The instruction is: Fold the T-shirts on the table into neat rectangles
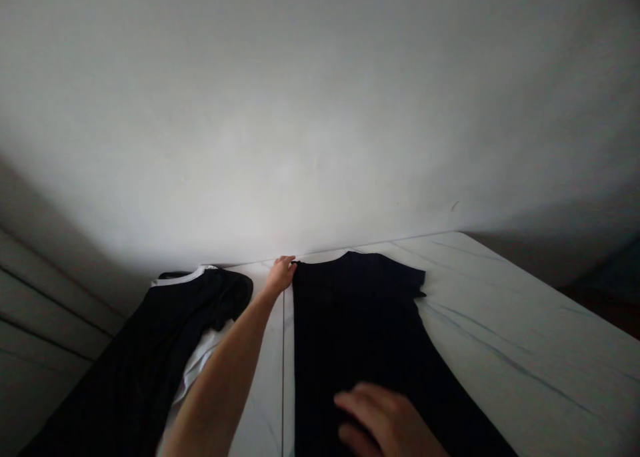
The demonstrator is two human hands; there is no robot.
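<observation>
A black T-shirt (355,324) lies on the white marble-patterned table, its neckline near the wall and one short sleeve pointing right. Its left side runs in a straight edge, with no sleeve showing there. My left hand (283,274) reaches to the far left corner of this shirt, fingers closed on the cloth at the neckline. Over the shirt's lower part is my right hand (383,417), slightly blurred, its fingers apart and nothing visible in them.
Left of my forearm lies another black garment (130,350) with a white neckband, and white cloth (205,354) shows beside it. A pale wall (310,124) rises behind the table (500,324). The table's right edge slopes toward me.
</observation>
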